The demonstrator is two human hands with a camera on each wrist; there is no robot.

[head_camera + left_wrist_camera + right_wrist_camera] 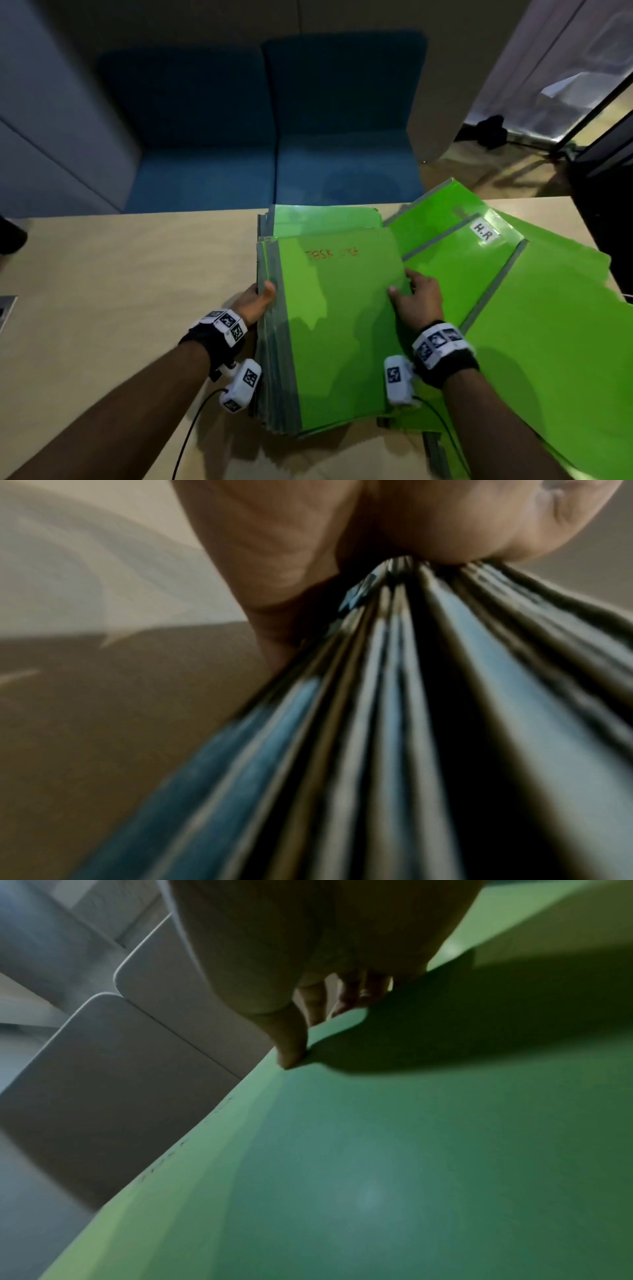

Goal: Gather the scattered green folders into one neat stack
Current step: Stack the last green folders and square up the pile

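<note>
**Folder stack held between both hands**

One wooden table (120, 274) lay under both hands; two blue seat cushions (274, 137) sat beyond it. Between the hands stood one stack of green folders (335, 325), top cover marked in red; spine count not resolvable. To the right of the right hand, three loose folders (548, 325) were fanned, overlapping, one bearing an "H.R" label (485, 232). Left hand (255, 301) gripped the stack's spine edge, thumb on top, fingers beneath. Right hand (416, 301) gripped the stack's right edge, thumb on the cover, fingers curled under.
</note>
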